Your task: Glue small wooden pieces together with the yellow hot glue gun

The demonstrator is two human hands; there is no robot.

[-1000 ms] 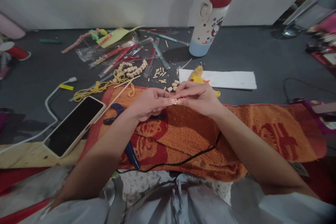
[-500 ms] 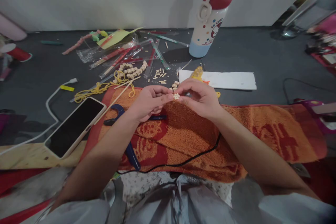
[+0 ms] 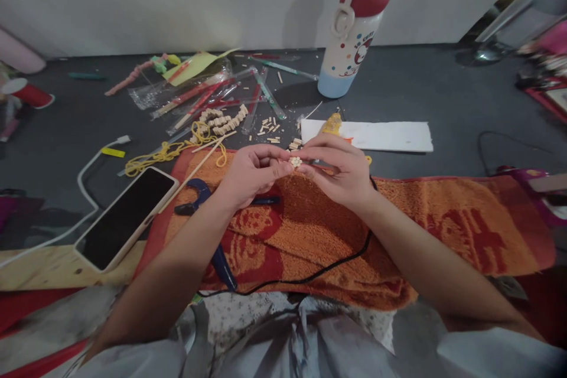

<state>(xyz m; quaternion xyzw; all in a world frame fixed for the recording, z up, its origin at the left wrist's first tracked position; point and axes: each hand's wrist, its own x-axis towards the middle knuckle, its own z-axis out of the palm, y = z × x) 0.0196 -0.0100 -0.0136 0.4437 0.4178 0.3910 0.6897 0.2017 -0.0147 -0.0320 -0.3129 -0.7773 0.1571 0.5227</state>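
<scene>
- Evidently, the phone (image 3: 128, 218) is lying near left, probably out of the way.
- Far left, plastic sleeves (image 3: 140, 99) are holding sticks (image 3: 181, 121).
- Centrally above the towel (image 3: 314, 236), the left hand (image 3: 252, 171) is pinching a small cluster (image 3: 296, 162), fingers nearly closed.
- The right hand (image 3: 343, 171) is pinching its other side likewise, presumably steadying it.
- Far right, the bottle (image 3: 352, 41) is hiding its contents.

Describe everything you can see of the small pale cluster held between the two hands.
The small pale cluster looks like short wooden sticks packed side by side, their light, roundish ends facing the camera in a flower-like rosette. The left hand and right hand pinch it between their fingertips, apparently above the far edge of the orange towel. Its length and how the pieces are joined cannot be made out.
</scene>
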